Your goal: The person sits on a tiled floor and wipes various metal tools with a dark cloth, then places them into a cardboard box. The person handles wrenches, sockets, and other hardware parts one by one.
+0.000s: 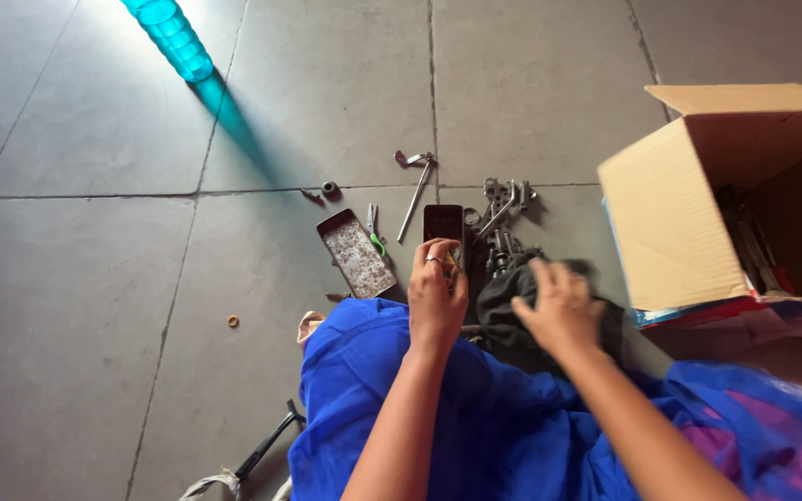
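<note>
Grey tiled floor (95,306): left hand (436,295) pinching a small yellow part beside scattered metal hardware (503,218), right hand (561,311), fingers spread, pressing dark cloth (503,320); sorting appears unfinished.

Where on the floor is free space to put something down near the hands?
The grey tiles left of the rusty tray lie bare up to the small yellow ring. Bare too is the floor between the teal cups and the cardboard box. It is crowded ahead of the left hand and right hand, around the metal parts.
</note>
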